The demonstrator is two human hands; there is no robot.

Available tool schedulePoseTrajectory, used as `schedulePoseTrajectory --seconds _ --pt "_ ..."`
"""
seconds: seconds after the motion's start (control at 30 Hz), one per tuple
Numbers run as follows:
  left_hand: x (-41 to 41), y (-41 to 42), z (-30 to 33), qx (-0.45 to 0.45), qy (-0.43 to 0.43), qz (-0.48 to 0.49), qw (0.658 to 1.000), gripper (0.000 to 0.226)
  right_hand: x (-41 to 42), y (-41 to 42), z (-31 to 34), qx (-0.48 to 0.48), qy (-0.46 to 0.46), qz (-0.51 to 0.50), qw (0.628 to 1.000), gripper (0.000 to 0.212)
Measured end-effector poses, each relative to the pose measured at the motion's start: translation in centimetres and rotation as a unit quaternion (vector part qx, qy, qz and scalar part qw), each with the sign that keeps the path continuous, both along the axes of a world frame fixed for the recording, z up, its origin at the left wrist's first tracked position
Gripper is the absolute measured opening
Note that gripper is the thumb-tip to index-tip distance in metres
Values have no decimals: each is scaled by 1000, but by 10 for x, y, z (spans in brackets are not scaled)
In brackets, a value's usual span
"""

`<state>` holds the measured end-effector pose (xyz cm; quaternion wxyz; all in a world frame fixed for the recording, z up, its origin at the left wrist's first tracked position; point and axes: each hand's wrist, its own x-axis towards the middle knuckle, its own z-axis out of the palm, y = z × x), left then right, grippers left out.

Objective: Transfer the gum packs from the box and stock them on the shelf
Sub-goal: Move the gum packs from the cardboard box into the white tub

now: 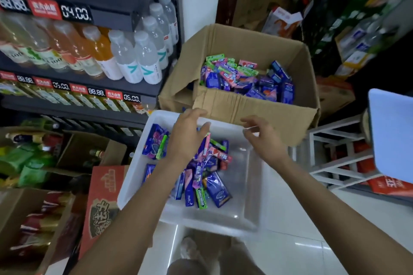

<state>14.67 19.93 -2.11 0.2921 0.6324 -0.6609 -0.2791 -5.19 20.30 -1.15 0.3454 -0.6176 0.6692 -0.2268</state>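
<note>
A cardboard box stands beyond my hands with many gum packs in purple, blue, pink and green heaped inside. In front of it sits a white plastic bin with several gum packs piled in its left half. My left hand hovers over that pile with fingers loosely bent. A pink pack stands on edge just under its fingertips. My right hand hangs above the bin's far right rim, fingers relaxed and holding nothing.
A dark shelf unit with bottled drinks and price tags fills the left. Cartons of goods crowd the floor below it. A white rack stands to the right of the bin, with more stacked cartons behind it.
</note>
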Motion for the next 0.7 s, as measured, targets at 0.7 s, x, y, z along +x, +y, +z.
schedulePoseTrajectory --seconds 0.7 --pt "-144 -221 -45 224 -190 -208 933 38 -135 -230 -55 117 145 215 959 73"
